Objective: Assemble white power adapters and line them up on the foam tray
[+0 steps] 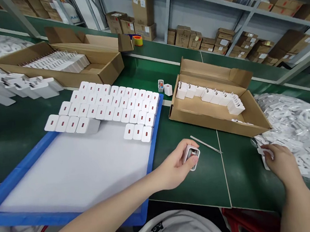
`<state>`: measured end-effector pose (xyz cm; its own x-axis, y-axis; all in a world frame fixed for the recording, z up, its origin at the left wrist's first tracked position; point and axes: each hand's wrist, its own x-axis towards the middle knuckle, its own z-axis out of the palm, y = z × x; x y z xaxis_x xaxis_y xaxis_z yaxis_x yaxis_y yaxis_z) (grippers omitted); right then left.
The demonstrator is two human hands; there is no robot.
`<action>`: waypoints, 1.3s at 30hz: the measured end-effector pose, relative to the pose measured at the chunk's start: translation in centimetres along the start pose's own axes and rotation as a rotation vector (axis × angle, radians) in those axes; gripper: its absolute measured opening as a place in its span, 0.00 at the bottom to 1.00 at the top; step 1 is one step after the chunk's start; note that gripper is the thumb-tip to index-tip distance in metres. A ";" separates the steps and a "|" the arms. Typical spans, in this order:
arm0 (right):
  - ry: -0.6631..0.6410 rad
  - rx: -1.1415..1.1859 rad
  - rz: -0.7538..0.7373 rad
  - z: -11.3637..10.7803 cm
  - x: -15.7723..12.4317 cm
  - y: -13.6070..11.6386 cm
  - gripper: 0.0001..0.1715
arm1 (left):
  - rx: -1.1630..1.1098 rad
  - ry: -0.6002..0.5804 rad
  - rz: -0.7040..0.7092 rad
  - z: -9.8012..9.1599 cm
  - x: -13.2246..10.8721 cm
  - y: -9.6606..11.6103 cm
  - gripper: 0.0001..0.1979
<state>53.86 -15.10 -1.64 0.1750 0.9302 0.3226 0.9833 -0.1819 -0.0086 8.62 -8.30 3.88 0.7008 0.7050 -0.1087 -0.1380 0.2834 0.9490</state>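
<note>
My left hand is closed round a small white charger with a red port, just right of the blue-edged white tray. On that tray stand several rows of like white chargers, red ports up. My right hand reaches into a heap of small clear plastic bags at the right, fingers pinched on one bag at the heap's edge. A thin metal pair of tweezers lies on the green table between my hands.
An open cardboard box with a row of white chargers sits behind my hands. A larger box of chargers stands at the back left, with loose chargers and more bags beside it. Shelves of cartons fill the background.
</note>
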 end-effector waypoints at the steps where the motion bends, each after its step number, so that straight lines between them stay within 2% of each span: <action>1: 0.005 0.015 -0.003 -0.7 0.0 -0.5 0.14 | 0.006 0.004 0.015 0.0 -0.1 0.1 0.22; 3: 0.026 0.048 -0.004 -2.6 -0.2 -2.4 0.14 | 0.005 0.014 0.043 0.1 -0.1 0.2 0.22; 5: 0.054 0.162 0.025 -5.1 -0.4 -5.6 0.17 | 0.001 0.034 0.053 0.0 0.1 0.2 0.21; 7: 0.069 0.529 0.129 -7.5 -0.4 -9.9 0.20 | 0.009 0.075 0.038 -0.1 0.3 0.0 0.21; 9: 0.006 0.947 0.120 -9.3 0.1 -14.6 0.18 | 0.011 0.118 0.006 -0.2 0.5 -0.1 0.21; 12: -0.369 1.399 0.004 -9.6 2.0 -20.2 0.12 | -0.030 0.161 -0.055 -0.3 0.7 -0.1 0.22; 14: -0.528 1.552 0.022 -8.6 3.2 -22.3 0.08 | -0.091 0.185 -0.085 -0.3 0.7 0.0 0.22; 15: -0.562 1.592 0.049 -8.0 3.7 -23.0 0.07 | -0.131 0.192 -0.093 -0.3 0.7 0.0 0.21; 18: -0.512 1.618 0.101 -6.1 3.7 -24.3 0.08 | -0.246 0.202 -0.092 -0.3 0.8 -0.3 0.22; 22: -0.266 1.540 0.061 -4.9 1.7 -25.9 0.06 | -0.273 0.204 -0.088 -0.3 1.2 -1.2 0.25; 27: -0.189 1.404 -0.127 -4.3 0.3 -27.1 0.09 | -0.222 0.192 -0.129 -0.3 1.3 -2.0 0.26; 34: -0.057 1.217 -0.317 -3.8 -0.1 -27.3 0.20 | -0.238 0.097 -0.132 0.0 0.8 -1.7 0.23; 39: 0.030 1.081 -0.363 -3.8 -0.1 -27.5 0.17 | -0.200 0.051 -0.147 -0.5 0.4 -1.2 0.20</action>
<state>26.62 -11.39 2.23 -0.1161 0.8613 0.4946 0.5070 0.4796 -0.7162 8.75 -8.08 2.52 0.6885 0.6767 -0.2610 -0.1764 0.5053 0.8447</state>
